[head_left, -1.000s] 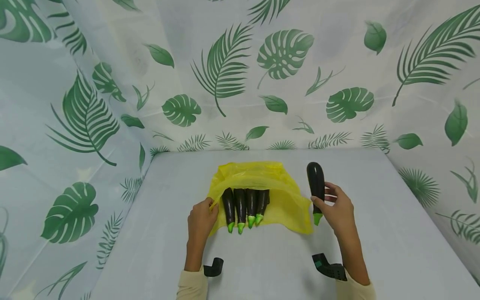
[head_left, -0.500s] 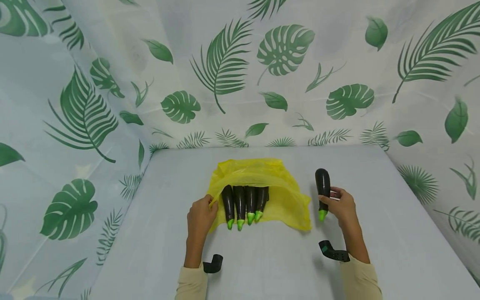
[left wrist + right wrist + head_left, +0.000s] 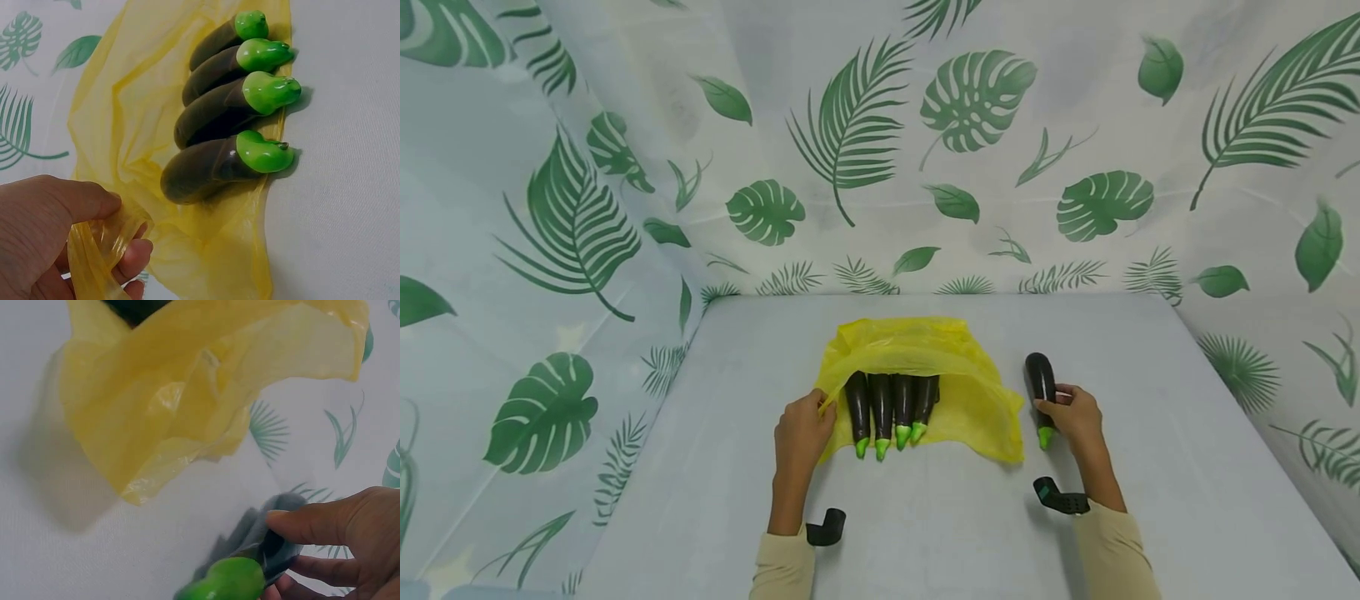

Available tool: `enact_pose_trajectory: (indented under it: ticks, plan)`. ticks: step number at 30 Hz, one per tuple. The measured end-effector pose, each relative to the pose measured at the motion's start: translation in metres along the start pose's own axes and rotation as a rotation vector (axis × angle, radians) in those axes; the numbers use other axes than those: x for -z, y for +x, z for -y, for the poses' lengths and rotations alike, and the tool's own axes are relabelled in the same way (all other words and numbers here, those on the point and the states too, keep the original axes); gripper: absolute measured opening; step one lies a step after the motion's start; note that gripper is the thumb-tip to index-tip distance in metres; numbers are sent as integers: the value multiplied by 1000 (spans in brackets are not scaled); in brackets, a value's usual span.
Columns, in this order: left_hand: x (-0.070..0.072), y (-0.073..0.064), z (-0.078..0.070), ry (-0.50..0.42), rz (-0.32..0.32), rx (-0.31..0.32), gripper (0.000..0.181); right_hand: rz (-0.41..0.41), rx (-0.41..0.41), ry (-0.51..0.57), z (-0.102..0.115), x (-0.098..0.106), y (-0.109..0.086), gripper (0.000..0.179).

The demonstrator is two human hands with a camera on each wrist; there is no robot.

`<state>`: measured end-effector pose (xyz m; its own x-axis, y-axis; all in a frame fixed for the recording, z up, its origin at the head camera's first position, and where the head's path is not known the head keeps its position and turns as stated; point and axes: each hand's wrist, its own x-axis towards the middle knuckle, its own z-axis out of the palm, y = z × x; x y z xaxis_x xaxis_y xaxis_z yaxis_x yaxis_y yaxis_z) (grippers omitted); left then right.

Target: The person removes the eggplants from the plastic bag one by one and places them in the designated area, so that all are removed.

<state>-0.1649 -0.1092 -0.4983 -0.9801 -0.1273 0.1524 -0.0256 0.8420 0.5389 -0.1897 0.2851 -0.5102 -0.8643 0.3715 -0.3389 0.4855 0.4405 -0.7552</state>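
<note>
Yellow plastic bag (image 3: pixel 898 340) lies on the white table (image 3: pixel 925 525), mouth toward 6 o'clock (clock read in the head view, bag at the centre, 12 at the far side). Four eggplants (image 3: pixel 882 408) rest side by side in the mouth, dark bodies partly under the upper layer, green caps pointing to 6, near or over the bag's edge. Left hand (image 3: pixel 802 429) sits between 8 and 9, thumb and fingers pinching a gathered fold of the yellow plastic. Right hand (image 3: pixel 1077 414) is at 3, holding a fifth eggplant (image 3: pixel 1040 379) between thumb and fingers. That one is near the bag but apart from it, rounded end to 12, green cap to 6; cannot tell whether it touches the tabletop. Black wrist cameras (image 3: pixel 826 528) jut inward at both pale cuffs. Leaf-printed cloth (image 3: pixel 895 208) rises beyond the table at 12.
</note>
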Motion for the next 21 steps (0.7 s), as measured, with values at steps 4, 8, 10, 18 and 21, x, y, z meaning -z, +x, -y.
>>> enact_pose_trajectory:
  ticks: [4, 8, 10, 18, 21]
  plan:
    - [1, 0, 1, -3, -3, -6, 18, -19, 12, -10, 0, 0, 0, 60]
    - [1, -1, 1, -5, -1, -7, 18, -34, 22, -10, -1, 1, 2, 60]
    - [1, -1, 1, -7, 2, -2, 18, -41, 24, -11, -2, 1, 4, 60]
    - [0, -1, 3, -3, -4, 5, 17, -72, 22, -12, -5, 2, 11, 60]
    - [0, 0, 4, 0, -9, 4, 17, -78, 15, -10, -5, 1, 13, 61]
